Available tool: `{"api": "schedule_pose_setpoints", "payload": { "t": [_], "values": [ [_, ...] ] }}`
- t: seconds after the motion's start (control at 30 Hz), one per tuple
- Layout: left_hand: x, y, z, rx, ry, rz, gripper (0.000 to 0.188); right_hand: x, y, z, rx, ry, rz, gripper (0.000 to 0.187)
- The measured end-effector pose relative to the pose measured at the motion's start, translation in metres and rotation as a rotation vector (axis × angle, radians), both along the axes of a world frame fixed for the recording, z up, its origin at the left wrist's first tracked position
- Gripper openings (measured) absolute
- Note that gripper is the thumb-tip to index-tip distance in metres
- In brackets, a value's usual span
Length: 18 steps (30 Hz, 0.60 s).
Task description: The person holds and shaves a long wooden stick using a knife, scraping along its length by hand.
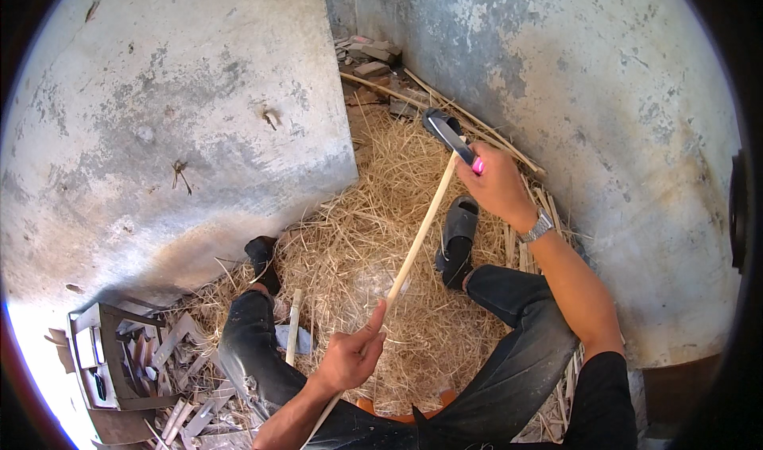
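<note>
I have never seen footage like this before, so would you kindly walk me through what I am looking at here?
There is no machine here: a person wears a wide fisheye camera on the head, looking down at their own hands and legs, so straight edges bend near the rim. The person sits with knees apart in dark trousers on a floor strewn with straw, between two weathered concrete walls. The left hand grips the lower part of a long pale stick. The right hand, with a wristwatch, holds a knife with a pink-ended handle against the stick's upper end. Dark sandals are on the feet. At lower left stands a small crate with split wood strips around it.
</note>
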<state>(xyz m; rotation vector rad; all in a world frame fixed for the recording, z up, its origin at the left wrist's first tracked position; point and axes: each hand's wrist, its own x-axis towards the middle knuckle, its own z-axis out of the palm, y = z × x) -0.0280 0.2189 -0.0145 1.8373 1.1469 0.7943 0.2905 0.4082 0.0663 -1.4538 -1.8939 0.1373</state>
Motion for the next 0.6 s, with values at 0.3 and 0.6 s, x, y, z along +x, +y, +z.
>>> {"api": "schedule_pose_setpoints", "payload": {
  "t": [0.3,0.6],
  "values": [
    [0.0,0.012,-0.003,-0.022,0.057,0.113,0.051,-0.037,-0.039,-0.011,-0.309,0.101,0.385,0.018],
    [-0.013,0.011,-0.002,-0.115,-0.182,0.081,0.058,-0.017,-0.022,0.001,-0.148,0.176,0.25,0.038]
  ]
}}
